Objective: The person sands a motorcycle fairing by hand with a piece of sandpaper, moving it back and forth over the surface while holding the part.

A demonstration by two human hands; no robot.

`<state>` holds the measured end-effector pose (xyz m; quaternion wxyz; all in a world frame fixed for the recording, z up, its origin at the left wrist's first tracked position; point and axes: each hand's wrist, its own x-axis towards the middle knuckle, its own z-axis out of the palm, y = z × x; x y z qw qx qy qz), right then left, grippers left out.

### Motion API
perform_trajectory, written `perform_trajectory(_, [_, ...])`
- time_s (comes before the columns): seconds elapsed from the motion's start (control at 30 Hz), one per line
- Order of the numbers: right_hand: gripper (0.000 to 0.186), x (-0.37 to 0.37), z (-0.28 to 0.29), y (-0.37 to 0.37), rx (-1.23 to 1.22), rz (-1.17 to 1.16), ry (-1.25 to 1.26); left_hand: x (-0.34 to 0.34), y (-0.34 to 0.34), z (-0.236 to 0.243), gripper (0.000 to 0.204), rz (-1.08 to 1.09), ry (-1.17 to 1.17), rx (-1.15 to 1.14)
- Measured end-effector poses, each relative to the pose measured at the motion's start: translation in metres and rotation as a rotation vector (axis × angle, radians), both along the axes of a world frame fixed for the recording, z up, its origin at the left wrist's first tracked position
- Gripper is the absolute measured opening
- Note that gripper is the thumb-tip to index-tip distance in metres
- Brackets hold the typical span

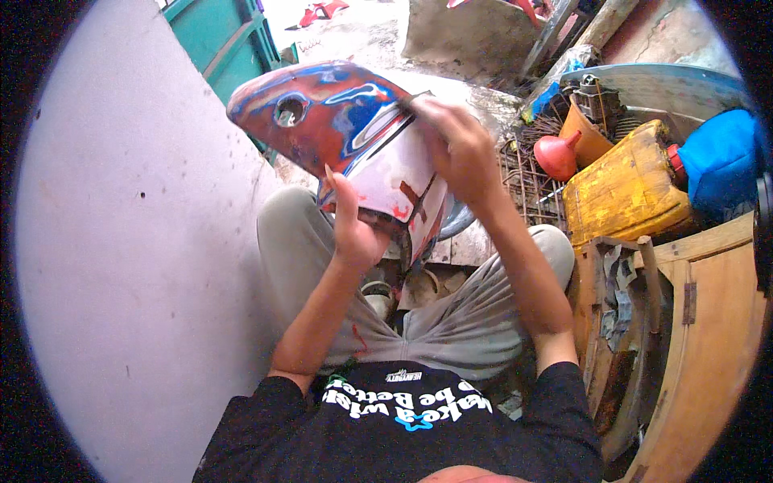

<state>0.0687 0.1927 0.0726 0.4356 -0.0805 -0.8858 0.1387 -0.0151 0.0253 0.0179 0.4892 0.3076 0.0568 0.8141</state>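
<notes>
Above my lap, a curved hollow panel (306,133) is held up at a tilt. Patchy brown-red, blue and white paint covers its upper part, which has a round hole; the lower part is whitish with red spots. My left hand (358,229) grips its lower edge, thumb on the outer face and fingers hidden behind. On the panel's right side, my right hand (463,153) presses with bent fingers and is blurred by motion. Something thin and dark shows at its fingertips, too smeared to name.
A pale wall (137,217) stands close on my left. To my right are a red funnel (555,154), a yellow jerry can (624,189), a blue container (721,157), a rusty wire rack (527,189) and a wooden frame (717,322). A green metal gate (217,36) is at far left.
</notes>
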Motion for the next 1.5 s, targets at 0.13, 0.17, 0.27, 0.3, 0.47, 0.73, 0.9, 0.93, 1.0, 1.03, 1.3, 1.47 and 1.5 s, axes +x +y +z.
perform_trajectory(0.13, [0.037, 0.005, 0.005, -0.044, 0.108, 0.312, 0.119, 0.015, -0.008, 0.018, 0.089, 0.264, 0.010, -0.299])
perform_trajectory(0.17, [0.035, 0.002, -0.002, -0.019, 0.095, 0.210, 0.087, 0.013, -0.005, 0.020, 0.089, 0.223, 0.051, -0.280])
perform_trajectory(0.27, [0.032, 0.000, 0.001, 0.011, -0.051, 0.017, 0.004, 0.017, -0.006, 0.020, 0.089, 0.199, 0.095, -0.252])
perform_trajectory(0.3, [0.034, -0.002, -0.002, 0.001, 0.044, 0.076, 0.053, 0.015, -0.006, 0.021, 0.089, 0.225, 0.115, -0.239])
perform_trajectory(0.47, [0.036, 0.003, -0.003, -0.021, 0.179, 0.171, 0.022, 0.011, -0.004, 0.022, 0.087, 0.221, 0.108, -0.259])
perform_trajectory(0.73, [0.039, 0.002, -0.003, -0.034, 0.271, 0.284, 0.134, 0.009, -0.001, 0.014, 0.078, 0.297, -0.051, -0.321])
perform_trajectory(0.9, [0.036, -0.005, -0.006, -0.014, 0.120, 0.137, 0.054, 0.002, -0.002, 0.012, 0.080, 0.171, -0.017, -0.165])
perform_trajectory(0.93, [0.035, -0.005, -0.001, -0.036, 0.214, 0.270, 0.121, -0.001, -0.003, 0.005, 0.083, 0.031, -0.044, -0.004])
perform_trajectory(1.0, [0.030, -0.004, 0.005, -0.040, 0.183, 0.329, 0.237, 0.005, -0.004, 0.009, 0.085, -0.044, -0.270, 0.081])
perform_trajectory(1.03, [0.032, -0.001, 0.001, -0.017, 0.112, 0.234, 0.130, 0.010, -0.002, 0.018, 0.085, 0.102, -0.091, -0.110])
perform_trajectory(1.3, [0.036, 0.004, 0.003, -0.043, 0.215, 0.280, 0.115, 0.004, -0.003, 0.012, 0.085, 0.064, -0.006, -0.111])
perform_trajectory(1.47, [0.037, -0.001, -0.010, -0.003, 0.208, 0.101, 0.144, 0.015, -0.004, 0.018, 0.087, 0.265, 0.130, -0.305])
perform_trajectory(1.5, [0.036, -0.001, -0.008, -0.033, 0.207, 0.154, 0.146, 0.008, -0.005, 0.009, 0.086, 0.202, 0.056, -0.193])
